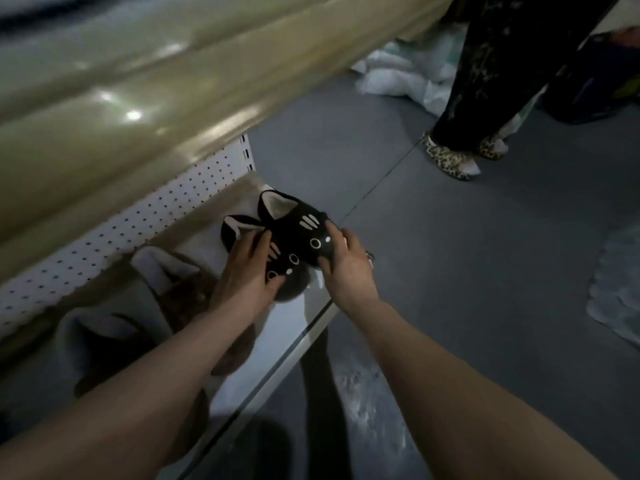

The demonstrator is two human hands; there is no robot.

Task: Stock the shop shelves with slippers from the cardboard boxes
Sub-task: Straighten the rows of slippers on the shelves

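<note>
A pair of black cat-face slippers (298, 233) with white lining rests at the right end of the bottom white shelf (263, 344). My left hand (244, 271) grips the nearer slipper of the pair from the left. My right hand (346, 261) holds the toe of the farther slipper from the right. A brown fuzzy slipper pair (180, 285) sits on the shelf just left of my left forearm, and a darker pair (100, 341) lies further left. No cardboard box is in view.
A beige upper shelf (138, 98) overhangs above, with white pegboard (138, 223) behind. Another person's legs in leopard-print slippers (450, 161) stand on the grey floor at the upper right. Plastic bags lie at the top (398, 74) and right edge (620, 289).
</note>
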